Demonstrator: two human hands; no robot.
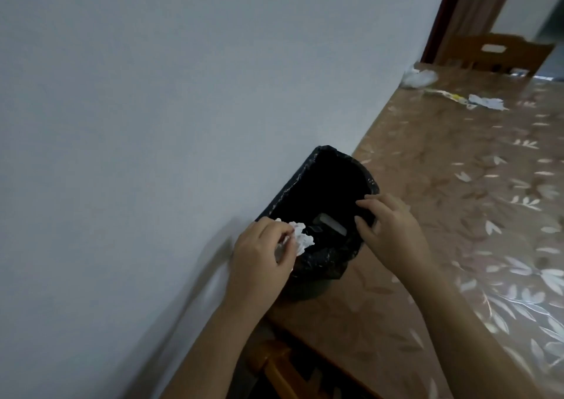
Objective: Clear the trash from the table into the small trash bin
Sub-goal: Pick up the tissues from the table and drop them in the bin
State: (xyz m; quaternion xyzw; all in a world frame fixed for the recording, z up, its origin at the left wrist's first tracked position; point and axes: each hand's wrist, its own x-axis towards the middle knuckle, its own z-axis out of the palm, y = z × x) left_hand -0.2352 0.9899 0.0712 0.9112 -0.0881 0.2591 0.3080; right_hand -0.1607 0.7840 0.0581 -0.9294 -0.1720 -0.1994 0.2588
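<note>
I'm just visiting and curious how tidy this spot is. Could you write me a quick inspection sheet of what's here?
Surface: table under a brown leaf-patterned cover, set against a wall.
Job's things: small trash bin with a black liner, standing on the table by the wall; crumpled white paper held over its opening.
Clutter: white plastic bag, a strip wrapper and crumpled paper scraps at the table's far end.
Grippers: left hand pinching the paper; right hand with fingers on the bin's rim.
Cables: nothing seen.
Surroundings: pale wall, wooden chair at the far end, doorway behind it.
</note>
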